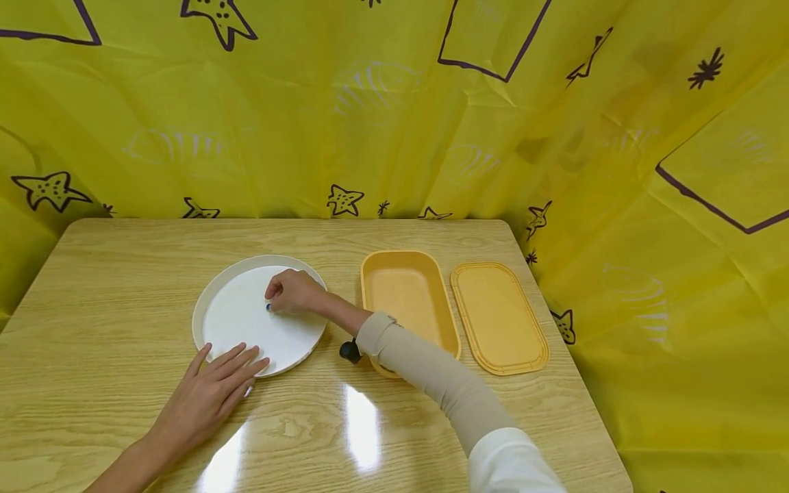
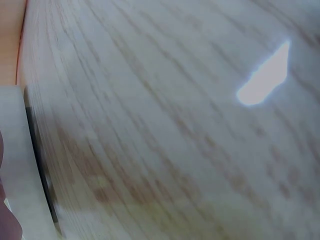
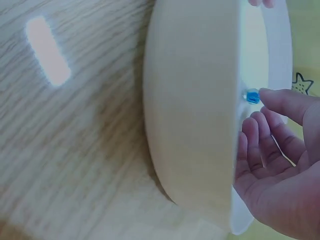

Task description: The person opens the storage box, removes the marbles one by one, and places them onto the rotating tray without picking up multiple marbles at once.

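Note:
My right hand [image 1: 294, 291] is over the round white tray [image 1: 237, 329], its fingers curled. At its thumb tip is a small, shiny blue piece [image 3: 253, 96], pinched close above the tray's floor; its far side is hidden. The head view shows the same blue piece [image 1: 268, 307] as a dot below the fingers. My left hand [image 1: 206, 394] lies with fingers spread and straight, fingertips over the tray's near rim. In the left wrist view only a bit of that hand and the tray's side wall [image 2: 22, 165] appear at the left edge.
Right of the tray stands a yellow-orange rectangular box [image 1: 407, 294] without its lid, partly under my right forearm. Its matching flat lid [image 1: 501, 318] lies beside it. The wood-grain table [image 1: 123, 274] ends against a yellow patterned curtain [image 1: 277, 137] behind and at the right.

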{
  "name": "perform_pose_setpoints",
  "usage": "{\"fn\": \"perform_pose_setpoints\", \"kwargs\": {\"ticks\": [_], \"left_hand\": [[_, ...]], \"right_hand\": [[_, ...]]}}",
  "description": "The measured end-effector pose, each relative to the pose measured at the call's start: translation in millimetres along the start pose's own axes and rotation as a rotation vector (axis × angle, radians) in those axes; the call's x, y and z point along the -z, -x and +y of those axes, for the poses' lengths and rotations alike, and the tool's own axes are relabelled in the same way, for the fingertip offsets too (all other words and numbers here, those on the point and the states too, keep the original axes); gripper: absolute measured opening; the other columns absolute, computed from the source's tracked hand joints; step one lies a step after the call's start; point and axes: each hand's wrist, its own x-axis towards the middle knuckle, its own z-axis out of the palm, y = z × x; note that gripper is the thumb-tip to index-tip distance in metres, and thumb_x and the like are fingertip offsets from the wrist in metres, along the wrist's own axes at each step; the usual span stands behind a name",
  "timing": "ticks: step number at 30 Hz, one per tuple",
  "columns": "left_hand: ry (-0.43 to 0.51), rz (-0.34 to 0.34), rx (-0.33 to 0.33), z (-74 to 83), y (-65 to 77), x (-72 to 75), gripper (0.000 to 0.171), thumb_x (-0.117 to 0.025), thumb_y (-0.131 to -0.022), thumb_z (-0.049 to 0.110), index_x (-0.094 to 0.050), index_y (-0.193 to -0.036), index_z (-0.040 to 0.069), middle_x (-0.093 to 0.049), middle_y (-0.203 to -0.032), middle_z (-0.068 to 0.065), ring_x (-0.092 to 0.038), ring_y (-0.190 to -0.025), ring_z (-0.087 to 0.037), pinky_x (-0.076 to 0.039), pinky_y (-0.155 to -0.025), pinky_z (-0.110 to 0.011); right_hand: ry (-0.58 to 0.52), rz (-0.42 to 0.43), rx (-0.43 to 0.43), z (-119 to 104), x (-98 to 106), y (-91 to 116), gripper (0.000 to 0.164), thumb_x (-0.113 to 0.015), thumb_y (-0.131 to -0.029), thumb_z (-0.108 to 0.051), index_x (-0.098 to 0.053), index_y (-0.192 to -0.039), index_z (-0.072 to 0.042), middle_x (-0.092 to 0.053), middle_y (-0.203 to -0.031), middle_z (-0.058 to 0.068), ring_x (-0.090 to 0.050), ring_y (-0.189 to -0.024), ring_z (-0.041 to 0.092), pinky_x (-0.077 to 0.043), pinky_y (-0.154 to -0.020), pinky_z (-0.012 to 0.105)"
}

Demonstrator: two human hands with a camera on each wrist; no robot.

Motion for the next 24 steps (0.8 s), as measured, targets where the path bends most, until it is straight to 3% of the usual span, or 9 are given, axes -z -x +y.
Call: {"fn": "perform_pose_setpoints", "kwargs": {"ticks": [12,24], "left_hand": [[0.002,-0.005,0.006,0.2,-0.4,0.2,0.036,-0.060,-0.099,0.028,-0.065,-0.134,0.021,-0.062,-0.136,-0.006,-0.048,-0.133,-0.024,-0.017,-0.116,-0.055],[0.002,-0.004,0.011,-0.1,-0.5,0.5,0.036,-0.060,-0.099,0.027,-0.065,-0.134,0.021,-0.062,-0.136,-0.007,-0.049,-0.132,-0.025,-0.017,-0.116,-0.055]], "right_hand": [[-0.082,-0.005,0.083,-1,43,13,0.022,-0.075,-0.091,-0.012,-0.073,-0.111,-0.003,-0.064,-0.089,-0.004,-0.057,-0.083,0.009,-0.045,-0.067,0.015],[-0.196,0.019,0.146,16,95,65,0.023,-0.073,-0.091,-0.008,-0.070,-0.112,-0.001,-0.068,-0.103,0.006,-0.064,-0.097,0.016,-0.052,-0.079,0.020]]}}
